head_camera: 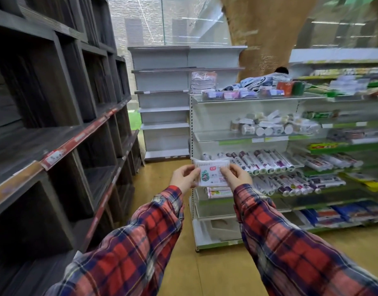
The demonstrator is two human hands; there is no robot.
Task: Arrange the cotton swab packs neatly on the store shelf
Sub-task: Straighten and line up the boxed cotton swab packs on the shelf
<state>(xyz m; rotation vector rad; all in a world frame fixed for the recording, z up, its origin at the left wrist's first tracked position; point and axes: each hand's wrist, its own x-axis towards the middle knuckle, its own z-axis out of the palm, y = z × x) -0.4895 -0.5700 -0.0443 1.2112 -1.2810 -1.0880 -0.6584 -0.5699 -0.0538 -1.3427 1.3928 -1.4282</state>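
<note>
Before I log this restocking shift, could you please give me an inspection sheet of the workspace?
Surface: white store shelf, several tiers, stocked.
Job's things: one cotton swab pack held in the aisle, not on any tier.
Clutter: rolled packs in rows; small jars jumbled.
Hands: left hand and right hand each grip a side of the pack.
Cables: nothing seen.
Surroundings: dark wooden shelving left; tan floor.

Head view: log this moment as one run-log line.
left hand: grips cotton swab pack | right hand: grips same pack | pack: held in aisle, not shelved
</note>
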